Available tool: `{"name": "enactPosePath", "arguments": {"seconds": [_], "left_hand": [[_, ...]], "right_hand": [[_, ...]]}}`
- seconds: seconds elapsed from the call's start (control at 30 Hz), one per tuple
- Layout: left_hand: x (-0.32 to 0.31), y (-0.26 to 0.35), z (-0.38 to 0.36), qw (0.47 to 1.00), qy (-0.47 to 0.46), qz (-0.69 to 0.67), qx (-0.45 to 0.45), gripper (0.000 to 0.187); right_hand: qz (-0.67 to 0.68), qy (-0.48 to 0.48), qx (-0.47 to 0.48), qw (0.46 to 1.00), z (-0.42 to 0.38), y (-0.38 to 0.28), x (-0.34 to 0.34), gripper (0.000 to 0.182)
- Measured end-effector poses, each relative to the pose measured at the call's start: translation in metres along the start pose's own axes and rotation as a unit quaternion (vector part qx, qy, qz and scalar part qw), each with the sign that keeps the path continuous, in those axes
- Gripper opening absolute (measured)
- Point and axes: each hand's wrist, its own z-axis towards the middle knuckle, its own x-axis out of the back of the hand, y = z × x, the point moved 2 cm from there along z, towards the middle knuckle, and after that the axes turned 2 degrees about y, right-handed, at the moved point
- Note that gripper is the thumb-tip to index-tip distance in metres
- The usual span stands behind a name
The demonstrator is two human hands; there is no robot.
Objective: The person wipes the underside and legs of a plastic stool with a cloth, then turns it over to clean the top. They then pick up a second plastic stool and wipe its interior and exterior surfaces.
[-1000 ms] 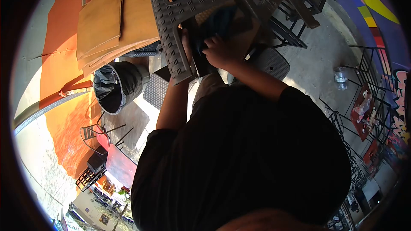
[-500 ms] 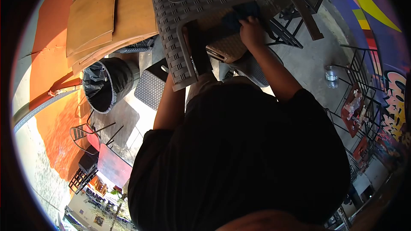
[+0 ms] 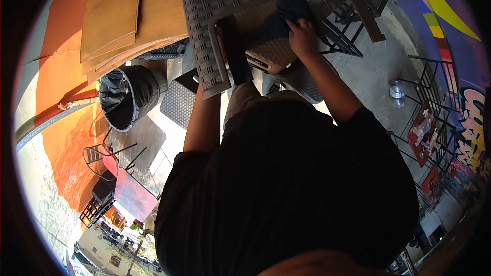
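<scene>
A dark brown woven-pattern plastic chair [image 3: 204, 46] is tilted close in front of me at the top. My right hand [image 3: 303, 36] presses a dark blue cloth [image 3: 286, 18] against the chair's brown inner surface, fingers bent over the cloth. My left forearm [image 3: 202, 122] rises behind the chair's edge, and the chair hides that hand. Below the cloth is a brown woven seat part [image 3: 273, 53].
At the left stand a bin with a black liner [image 3: 130, 97] and stacked tan boards [image 3: 110, 15]. A grey woven seat [image 3: 179, 103] is beside my left forearm. Farther right are a clear water bottle [image 3: 396, 92], metal frames and a red tabletop [image 3: 422, 133].
My right hand and the cloth have shifted slightly, with more of the cloth now showing. The chair's lower edge has moved a little up and left.
</scene>
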Motion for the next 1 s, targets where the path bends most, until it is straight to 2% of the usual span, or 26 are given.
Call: {"name": "enactPosePath", "arguments": {"seconds": [0.1,0.17,0.2,0.27,0.33,0.43,0.53,0.57,0.63,0.77,0.87,0.9,1.0], "left_hand": [[0.002,0.017,-0.002,1.0,-0.007,0.003,-0.001,0.02],[-0.002,0.01,0.005,0.998,-0.029,0.03,-0.038,0.022],[-0.003,0.008,0.003,0.999,-0.028,0.001,-0.017,0.023],[-0.006,0.011,-0.003,0.998,-0.034,-0.042,0.018,0.024],[-0.007,0.024,-0.007,0.996,-0.047,-0.056,0.042,0.026],[-0.009,0.029,-0.004,0.997,-0.053,-0.043,0.036,0.029],[-0.008,0.01,0.002,0.998,-0.045,0.022,0.048,0.03],[-0.008,0.001,0.004,0.996,-0.039,0.05,0.06,0.029],[-0.011,-0.022,0.004,1.0,-0.005,0.002,0.005,0.029],[-0.005,0.002,0.004,0.999,-0.014,0.027,-0.037,0.028],[-0.004,0.011,0.002,0.998,-0.009,0.069,0.004,0.026],[-0.004,0.013,0.003,0.997,-0.005,0.057,-0.044,0.025],[-0.001,0.03,0.002,0.996,-0.005,0.077,-0.051,0.023]], "right_hand": [[-0.003,0.025,-0.048,0.999,0.0,0.001,-0.002,0.041],[-0.044,0.007,-0.053,0.998,0.003,-0.012,-0.005,0.04],[-0.063,-0.003,-0.057,0.996,0.003,-0.023,-0.006,0.04],[-0.03,-0.018,-0.018,0.999,0.002,-0.055,-0.011,0.039],[0.01,-0.063,0.07,0.995,-0.006,-0.094,-0.014,0.04],[0.009,-0.08,0.114,0.99,-0.013,-0.135,-0.031,0.042],[0.079,-0.066,0.117,0.988,-0.014,-0.115,-0.023,0.042],[0.072,-0.059,0.104,0.99,-0.014,-0.103,-0.017,0.042],[0.059,-0.046,0.08,0.994,-0.011,-0.074,-0.003,0.042],[-0.036,-0.048,0.021,0.998,-0.001,-0.016,0.007,0.043],[-0.063,-0.057,0.012,0.996,0.005,-0.024,0.01,0.04],[-0.062,-0.055,0.023,0.996,0.006,-0.034,0.009,0.04],[-0.026,-0.069,0.058,0.996,0.004,-0.07,0.0,0.038]]}}
